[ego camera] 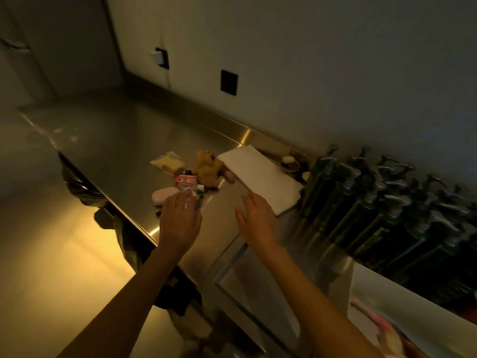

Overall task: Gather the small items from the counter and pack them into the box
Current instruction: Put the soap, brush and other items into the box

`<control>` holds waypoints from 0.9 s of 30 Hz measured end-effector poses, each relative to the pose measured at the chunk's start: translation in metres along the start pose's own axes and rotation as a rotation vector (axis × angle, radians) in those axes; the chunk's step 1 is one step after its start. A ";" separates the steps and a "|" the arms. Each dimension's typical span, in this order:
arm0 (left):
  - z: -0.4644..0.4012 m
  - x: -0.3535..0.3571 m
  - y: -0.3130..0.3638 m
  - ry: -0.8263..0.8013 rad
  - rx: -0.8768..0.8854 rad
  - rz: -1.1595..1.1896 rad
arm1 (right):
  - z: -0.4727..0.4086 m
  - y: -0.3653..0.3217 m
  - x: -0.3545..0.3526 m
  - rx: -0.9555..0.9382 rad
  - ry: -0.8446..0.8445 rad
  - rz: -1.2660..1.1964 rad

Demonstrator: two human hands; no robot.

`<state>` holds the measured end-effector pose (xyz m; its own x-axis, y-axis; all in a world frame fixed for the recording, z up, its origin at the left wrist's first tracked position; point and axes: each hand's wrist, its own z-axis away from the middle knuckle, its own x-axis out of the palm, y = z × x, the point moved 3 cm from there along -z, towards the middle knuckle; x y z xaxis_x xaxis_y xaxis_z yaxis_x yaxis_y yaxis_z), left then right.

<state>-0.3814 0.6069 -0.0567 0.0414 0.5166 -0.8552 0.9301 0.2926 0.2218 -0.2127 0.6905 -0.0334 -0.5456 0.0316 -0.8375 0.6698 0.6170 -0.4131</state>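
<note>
- The steel worktop (108,140) lies under both hands.
- A row of dark pump bottles (382,202) stands to the right of the right hand.
- A flat white box (260,177) lies just beyond the right hand (255,218), whose fingers are spread and hold nothing.
- The left hand (180,220) is spread too, its fingertips over the clutter.
- Just beyond it lie a tan plush toy (207,167), a pale packet (167,161), a pink oval case (164,196) and a red-and-white pack (186,181).

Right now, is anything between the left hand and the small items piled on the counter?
Nothing visible blocks it. The left hand hovers, fingers spread, right at the near edge of the pile, beside the pink oval item. The right hand is off to the side, over bare counter.
</note>
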 end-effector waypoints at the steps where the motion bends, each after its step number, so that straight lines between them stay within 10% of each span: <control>1: -0.002 0.008 -0.013 -0.002 0.010 -0.003 | -0.007 -0.002 0.015 0.011 -0.022 0.011; 27: -0.060 0.123 -0.182 -0.415 -0.046 0.205 | -0.095 -0.056 0.232 0.212 -0.429 -0.083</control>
<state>-0.5676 0.6657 -0.1740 0.3737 0.2044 -0.9047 0.8709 0.2582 0.4181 -0.4242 0.7382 -0.1703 -0.3741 -0.3657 -0.8523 0.7449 0.4290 -0.5110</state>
